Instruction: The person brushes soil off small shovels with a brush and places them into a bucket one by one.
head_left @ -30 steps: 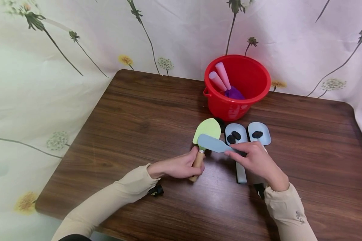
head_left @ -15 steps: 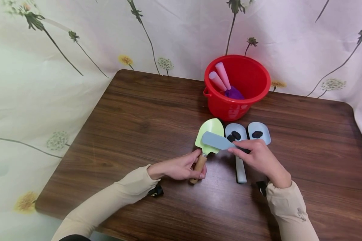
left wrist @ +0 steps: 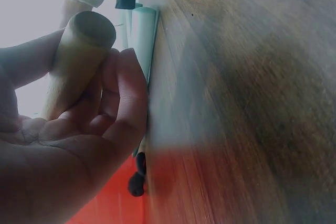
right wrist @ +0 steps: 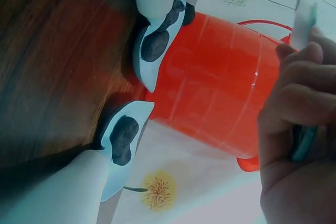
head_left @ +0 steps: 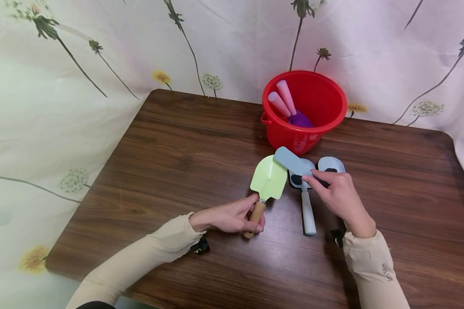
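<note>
At lower centre, your left hand (head_left: 230, 215) grips a pale-green, wooden-handled trowel (head_left: 269, 178); right of centre, your right hand (head_left: 340, 197) pinches a flat, round-ended, grey-blue tool (head_left: 291, 162).

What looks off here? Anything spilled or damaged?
Possibly a spill: in the right wrist view, a dark lump shows past the rim of the left blue scoop, while other lumps lie inside it. I can't tell whether it rests on the table. The held green trowel and blue tool show no visible damage.

Bucket (head_left: 290, 136) blocks behind green blade (head_left: 268, 179); room lies left.
</note>
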The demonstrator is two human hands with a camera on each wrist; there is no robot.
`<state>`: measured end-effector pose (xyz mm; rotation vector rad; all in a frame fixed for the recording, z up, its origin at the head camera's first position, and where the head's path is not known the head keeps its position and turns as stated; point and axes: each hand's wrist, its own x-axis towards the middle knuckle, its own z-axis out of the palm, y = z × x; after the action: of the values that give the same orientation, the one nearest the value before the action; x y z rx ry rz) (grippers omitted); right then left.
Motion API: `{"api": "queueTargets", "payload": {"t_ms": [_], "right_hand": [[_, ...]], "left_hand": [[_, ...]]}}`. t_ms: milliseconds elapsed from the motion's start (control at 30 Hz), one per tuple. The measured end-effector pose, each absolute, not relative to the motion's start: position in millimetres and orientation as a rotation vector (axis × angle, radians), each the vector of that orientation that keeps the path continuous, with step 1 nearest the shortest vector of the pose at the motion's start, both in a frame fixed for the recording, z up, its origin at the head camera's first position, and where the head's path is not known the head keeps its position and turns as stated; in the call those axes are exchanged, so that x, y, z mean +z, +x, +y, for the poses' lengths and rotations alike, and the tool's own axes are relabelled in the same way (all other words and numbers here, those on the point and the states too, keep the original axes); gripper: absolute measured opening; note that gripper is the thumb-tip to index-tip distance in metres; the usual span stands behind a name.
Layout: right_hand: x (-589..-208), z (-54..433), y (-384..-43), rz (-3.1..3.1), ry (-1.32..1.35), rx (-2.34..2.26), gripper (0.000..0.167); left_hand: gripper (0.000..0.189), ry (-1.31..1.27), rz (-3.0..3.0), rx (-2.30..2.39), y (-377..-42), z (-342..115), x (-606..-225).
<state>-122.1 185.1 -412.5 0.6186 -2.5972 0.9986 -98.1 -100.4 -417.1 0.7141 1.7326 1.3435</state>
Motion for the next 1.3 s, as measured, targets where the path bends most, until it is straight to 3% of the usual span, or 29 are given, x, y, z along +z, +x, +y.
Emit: {"api": "queueTargets", "payload": {"t_ms": [233,600,1300], "right_hand": [[-403.9,179.6,-115.8,-2.572,0.624,1.006,0.030],[-397.0,164.9,-105.2,-2.612,1.032,1.055,0.023],[-394.1,174.0,-114.3,-2.550,0.843,0.868,0.027]], "left_hand": [[0.032,0.690,1.747,1.341,-98.8,-98.6,-418.3],[0.038,0.711,1.789,1.312,-101.8,-95.1,-416.3],[0.038,0.638,1.773,1.357,-100.2,-91.1,-416.6]]}}
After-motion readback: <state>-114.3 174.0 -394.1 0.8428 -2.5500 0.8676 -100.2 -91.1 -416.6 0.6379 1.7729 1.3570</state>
